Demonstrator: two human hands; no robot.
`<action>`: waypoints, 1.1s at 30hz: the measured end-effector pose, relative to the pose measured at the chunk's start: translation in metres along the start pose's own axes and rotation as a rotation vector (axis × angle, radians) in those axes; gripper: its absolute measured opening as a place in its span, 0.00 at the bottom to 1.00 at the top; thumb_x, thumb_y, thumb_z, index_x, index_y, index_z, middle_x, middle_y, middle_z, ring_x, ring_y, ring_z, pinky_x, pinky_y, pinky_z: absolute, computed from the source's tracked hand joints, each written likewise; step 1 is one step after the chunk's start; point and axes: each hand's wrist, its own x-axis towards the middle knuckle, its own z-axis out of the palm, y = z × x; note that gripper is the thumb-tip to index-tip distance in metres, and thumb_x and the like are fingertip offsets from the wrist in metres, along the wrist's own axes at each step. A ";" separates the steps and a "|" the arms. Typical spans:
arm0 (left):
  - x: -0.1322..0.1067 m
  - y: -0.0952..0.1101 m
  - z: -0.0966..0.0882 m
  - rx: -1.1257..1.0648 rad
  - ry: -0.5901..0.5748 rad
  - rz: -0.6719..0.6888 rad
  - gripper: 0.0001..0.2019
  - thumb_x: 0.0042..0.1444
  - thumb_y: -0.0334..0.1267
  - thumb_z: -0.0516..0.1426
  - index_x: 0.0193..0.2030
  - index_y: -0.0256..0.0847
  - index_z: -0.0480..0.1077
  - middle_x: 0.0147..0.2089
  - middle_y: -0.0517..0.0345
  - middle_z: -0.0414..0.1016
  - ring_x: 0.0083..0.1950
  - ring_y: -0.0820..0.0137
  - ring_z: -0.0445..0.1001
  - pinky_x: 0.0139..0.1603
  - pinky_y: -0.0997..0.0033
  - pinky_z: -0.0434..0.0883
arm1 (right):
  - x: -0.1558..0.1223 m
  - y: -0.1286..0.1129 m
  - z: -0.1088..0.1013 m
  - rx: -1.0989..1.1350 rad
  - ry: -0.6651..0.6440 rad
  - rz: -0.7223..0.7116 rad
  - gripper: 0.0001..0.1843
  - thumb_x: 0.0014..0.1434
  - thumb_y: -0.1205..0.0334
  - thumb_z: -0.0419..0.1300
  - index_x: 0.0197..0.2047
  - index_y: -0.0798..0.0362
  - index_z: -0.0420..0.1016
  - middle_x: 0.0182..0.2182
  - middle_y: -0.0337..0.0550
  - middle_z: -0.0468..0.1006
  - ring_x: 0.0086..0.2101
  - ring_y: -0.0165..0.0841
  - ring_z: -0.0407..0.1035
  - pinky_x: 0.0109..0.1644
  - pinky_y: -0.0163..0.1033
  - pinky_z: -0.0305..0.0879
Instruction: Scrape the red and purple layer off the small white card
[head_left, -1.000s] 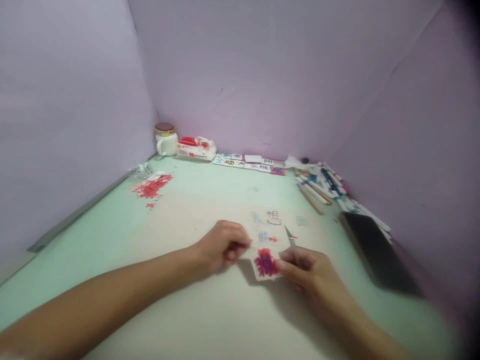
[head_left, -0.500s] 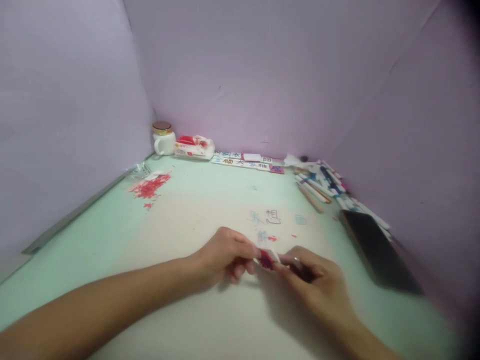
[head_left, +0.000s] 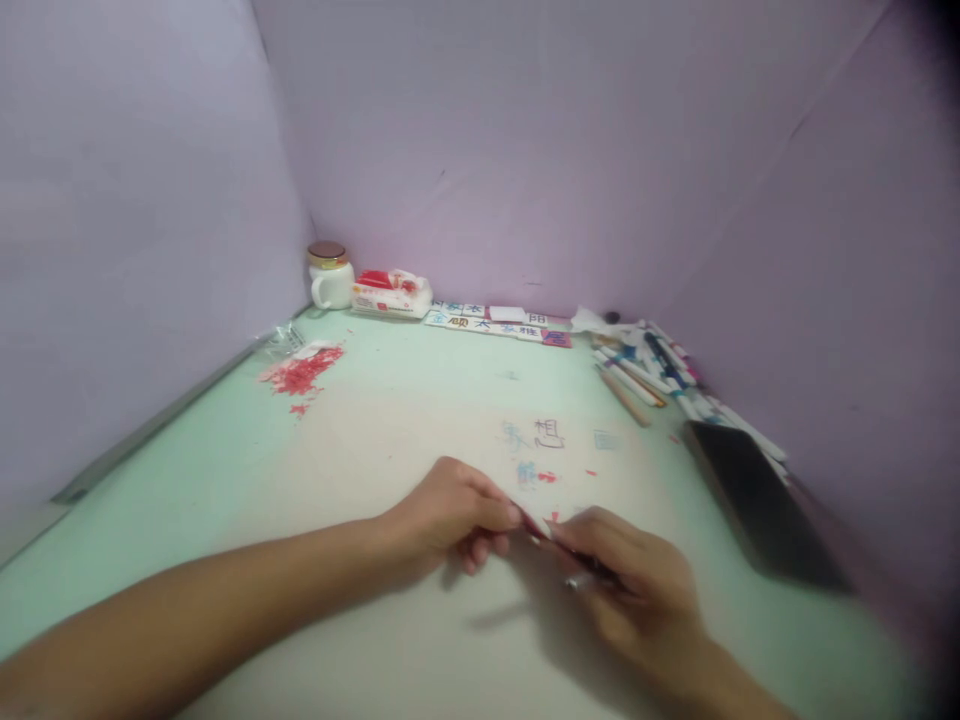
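My left hand [head_left: 454, 510] and my right hand [head_left: 626, 580] meet near the front middle of the pale green table [head_left: 225, 470]. Both pinch a small white card with red colouring [head_left: 535, 524], held nearly edge-on between the fingertips. A thin metal-tipped tool [head_left: 581, 578] also lies in my right hand, mostly hidden under the fingers. Just beyond the hands, faint blue and dark characters [head_left: 536, 436] are marked on the tabletop.
Red scraps [head_left: 304, 370] lie at the left. At the back wall stand a white mug with a brown lid [head_left: 330, 277], a tissue pack [head_left: 391, 294] and a row of character cards [head_left: 495, 325]. Several pens [head_left: 645, 370] and a dark phone [head_left: 757, 510] lie at the right.
The card lay flat showing its red face, then was lifted and tilted edge-on between both hands. My right hand moved down and toward me, and the tool's blade tip no longer sticks up.
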 end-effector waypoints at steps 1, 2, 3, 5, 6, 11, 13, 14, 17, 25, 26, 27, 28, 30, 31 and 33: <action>0.000 0.000 -0.001 0.004 -0.005 -0.004 0.03 0.43 0.30 0.60 0.22 0.33 0.73 0.16 0.59 0.71 0.12 0.78 0.62 0.09 0.82 0.59 | 0.001 -0.001 0.000 -0.007 -0.012 -0.023 0.08 0.56 0.75 0.55 0.34 0.56 0.73 0.20 0.42 0.72 0.18 0.28 0.65 0.20 0.32 0.59; 0.000 0.000 -0.001 0.011 -0.010 -0.008 0.03 0.43 0.30 0.60 0.22 0.33 0.72 0.16 0.59 0.71 0.12 0.78 0.62 0.10 0.82 0.59 | 0.002 -0.002 -0.001 -0.020 -0.021 -0.041 0.09 0.56 0.76 0.54 0.34 0.57 0.73 0.20 0.42 0.72 0.18 0.29 0.65 0.19 0.32 0.59; 0.001 0.000 -0.002 0.017 -0.014 -0.012 0.02 0.42 0.29 0.59 0.22 0.33 0.72 0.16 0.59 0.71 0.12 0.78 0.62 0.10 0.82 0.60 | 0.002 -0.003 -0.001 -0.038 -0.034 -0.057 0.10 0.55 0.76 0.53 0.35 0.57 0.74 0.20 0.43 0.73 0.18 0.29 0.66 0.19 0.32 0.58; 0.001 0.001 -0.002 0.031 -0.014 -0.015 0.02 0.42 0.28 0.59 0.21 0.33 0.71 0.16 0.59 0.71 0.12 0.79 0.62 0.10 0.82 0.60 | 0.000 -0.003 0.000 -0.078 -0.049 -0.088 0.11 0.54 0.77 0.52 0.35 0.57 0.74 0.21 0.44 0.74 0.18 0.30 0.67 0.19 0.33 0.59; 0.001 0.001 -0.002 0.039 -0.012 -0.014 0.02 0.41 0.28 0.59 0.21 0.33 0.71 0.16 0.59 0.70 0.12 0.79 0.62 0.10 0.82 0.60 | -0.001 -0.003 0.000 -0.097 -0.057 -0.095 0.12 0.54 0.78 0.52 0.34 0.57 0.74 0.21 0.44 0.74 0.19 0.30 0.68 0.19 0.33 0.59; 0.000 0.003 0.000 0.075 0.006 0.016 0.02 0.39 0.27 0.58 0.19 0.34 0.70 0.15 0.60 0.70 0.12 0.78 0.62 0.10 0.82 0.61 | -0.008 0.000 0.003 -0.146 -0.097 -0.101 0.12 0.54 0.78 0.52 0.35 0.54 0.72 0.23 0.43 0.75 0.20 0.30 0.68 0.20 0.33 0.60; 0.000 0.003 0.000 0.084 0.006 0.027 0.02 0.37 0.26 0.57 0.19 0.35 0.70 0.15 0.60 0.70 0.12 0.78 0.62 0.10 0.82 0.61 | -0.010 0.002 0.003 -0.153 -0.103 -0.108 0.13 0.54 0.78 0.52 0.37 0.54 0.72 0.24 0.43 0.75 0.20 0.29 0.68 0.21 0.32 0.59; 0.000 0.003 0.000 0.087 0.006 0.033 0.03 0.37 0.26 0.56 0.19 0.35 0.69 0.15 0.61 0.70 0.12 0.78 0.62 0.10 0.82 0.61 | -0.010 0.002 0.004 -0.150 -0.112 -0.109 0.13 0.54 0.78 0.52 0.37 0.54 0.72 0.24 0.43 0.75 0.20 0.29 0.68 0.21 0.32 0.60; 0.000 0.003 0.000 0.089 0.006 0.041 0.03 0.36 0.26 0.56 0.18 0.35 0.69 0.14 0.61 0.69 0.12 0.78 0.62 0.09 0.82 0.60 | -0.011 0.002 0.004 -0.148 -0.125 -0.114 0.13 0.54 0.78 0.52 0.38 0.55 0.73 0.25 0.44 0.75 0.21 0.30 0.69 0.21 0.33 0.59; 0.006 0.003 -0.002 0.048 0.027 0.036 0.01 0.35 0.28 0.56 0.18 0.35 0.69 0.13 0.62 0.67 0.11 0.78 0.59 0.08 0.82 0.57 | -0.003 -0.002 0.006 0.054 0.018 0.220 0.08 0.56 0.69 0.58 0.28 0.54 0.76 0.19 0.39 0.73 0.18 0.28 0.65 0.21 0.31 0.58; 0.006 0.004 -0.002 0.041 0.027 0.037 0.01 0.35 0.29 0.56 0.18 0.35 0.69 0.12 0.62 0.67 0.10 0.78 0.59 0.07 0.82 0.56 | -0.002 -0.002 0.007 0.117 0.036 0.362 0.07 0.55 0.65 0.60 0.26 0.53 0.77 0.19 0.38 0.73 0.19 0.28 0.65 0.22 0.32 0.58; 0.007 0.005 -0.002 0.035 0.024 0.037 0.01 0.35 0.29 0.57 0.18 0.35 0.69 0.12 0.62 0.66 0.10 0.78 0.59 0.07 0.82 0.56 | 0.000 -0.002 0.007 0.177 0.047 0.510 0.08 0.53 0.62 0.62 0.25 0.53 0.77 0.18 0.38 0.74 0.20 0.29 0.66 0.22 0.32 0.59; 0.007 0.006 -0.003 0.031 0.021 0.037 0.00 0.34 0.30 0.57 0.18 0.35 0.69 0.12 0.62 0.66 0.10 0.78 0.58 0.07 0.82 0.55 | 0.001 -0.003 0.007 0.228 0.047 0.652 0.09 0.51 0.59 0.64 0.24 0.53 0.77 0.18 0.38 0.74 0.19 0.29 0.65 0.22 0.32 0.58; 0.007 0.007 -0.004 0.028 0.013 0.036 0.01 0.34 0.30 0.57 0.18 0.35 0.69 0.11 0.62 0.65 0.10 0.78 0.58 0.06 0.81 0.53 | 0.004 -0.004 0.006 0.296 0.035 0.871 0.11 0.47 0.54 0.67 0.23 0.54 0.77 0.17 0.38 0.73 0.19 0.29 0.63 0.21 0.33 0.56; 0.007 0.008 -0.004 0.029 0.011 0.036 0.01 0.33 0.30 0.57 0.17 0.35 0.69 0.11 0.62 0.65 0.10 0.78 0.57 0.07 0.82 0.53 | 0.006 -0.004 0.005 0.319 0.033 0.941 0.13 0.45 0.53 0.68 0.23 0.54 0.77 0.17 0.38 0.73 0.18 0.29 0.62 0.20 0.33 0.55; 0.007 0.009 -0.005 0.032 0.007 0.036 0.01 0.33 0.30 0.58 0.18 0.35 0.69 0.11 0.62 0.65 0.10 0.78 0.57 0.07 0.82 0.52 | 0.009 -0.005 0.003 0.375 0.044 1.030 0.15 0.41 0.51 0.69 0.23 0.55 0.77 0.16 0.37 0.71 0.18 0.28 0.60 0.20 0.33 0.54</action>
